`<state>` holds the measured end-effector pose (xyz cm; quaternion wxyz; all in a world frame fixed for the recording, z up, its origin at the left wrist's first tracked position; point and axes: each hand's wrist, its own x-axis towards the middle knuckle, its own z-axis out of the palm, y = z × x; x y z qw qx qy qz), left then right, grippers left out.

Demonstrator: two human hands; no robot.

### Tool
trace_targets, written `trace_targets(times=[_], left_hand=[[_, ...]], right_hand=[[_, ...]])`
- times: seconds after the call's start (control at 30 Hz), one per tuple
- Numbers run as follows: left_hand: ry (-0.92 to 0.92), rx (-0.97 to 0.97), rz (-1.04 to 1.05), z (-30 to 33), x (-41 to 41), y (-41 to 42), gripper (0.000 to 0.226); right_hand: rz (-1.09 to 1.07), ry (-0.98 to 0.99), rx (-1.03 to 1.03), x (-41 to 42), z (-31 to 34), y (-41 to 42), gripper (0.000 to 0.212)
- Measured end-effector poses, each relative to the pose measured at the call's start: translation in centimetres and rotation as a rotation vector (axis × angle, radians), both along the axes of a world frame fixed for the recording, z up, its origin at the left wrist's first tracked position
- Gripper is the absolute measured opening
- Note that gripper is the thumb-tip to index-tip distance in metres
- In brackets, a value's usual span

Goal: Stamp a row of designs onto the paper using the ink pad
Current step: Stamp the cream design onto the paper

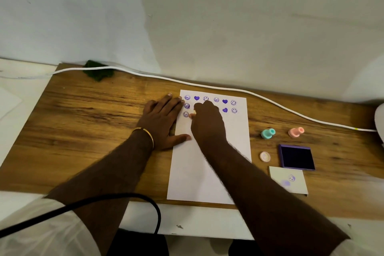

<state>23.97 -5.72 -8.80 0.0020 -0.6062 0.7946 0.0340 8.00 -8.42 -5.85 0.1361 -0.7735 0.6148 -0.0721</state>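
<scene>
Left hand (161, 122) lies flat on the paper's (209, 172) edge — right hand (207, 124) presses a pink stamp (192, 114) down beside purple prints (225, 105).

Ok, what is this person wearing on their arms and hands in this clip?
Both forearms are bare. The left wrist carries a thin gold bangle. White sleeves show only at the bottom corners, pushed up toward the elbows. No gloves; no rings that I can make out on the left hand or right hand.

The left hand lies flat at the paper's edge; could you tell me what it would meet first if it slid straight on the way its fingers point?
The left hand points up and right, so its fingertips would likely first cross the stamped face at the top-left of the paper.
</scene>
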Motion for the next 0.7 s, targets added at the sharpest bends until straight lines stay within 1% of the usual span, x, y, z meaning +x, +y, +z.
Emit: trace_targets(times=[0.37, 0.47, 0.6, 0.7], left_hand=[[-0.005, 0.009, -0.001, 0.04, -0.12, -0.07, 0.105], [-0.014, 0.004, -0.004, 0.07, -0.11, -0.13, 0.105], [-0.006, 0.004, -0.004, 0.09, -0.14, -0.02, 0.107], [0.001, -0.006, 0.000, 0.24, -0.12, 0.08, 0.106]], right_hand=[[-0.082, -0.082, 0.048, -0.24, -0.14, -0.42, 0.031], [-0.064, -0.057, 0.047, -0.19, 0.15, -0.40, 0.032], [-0.022, 0.024, 0.033, 0.29, 0.63, -0.62, 0.029], [-0.029, -0.008, 0.027, 0.07, 0.56, -0.54, 0.029]])
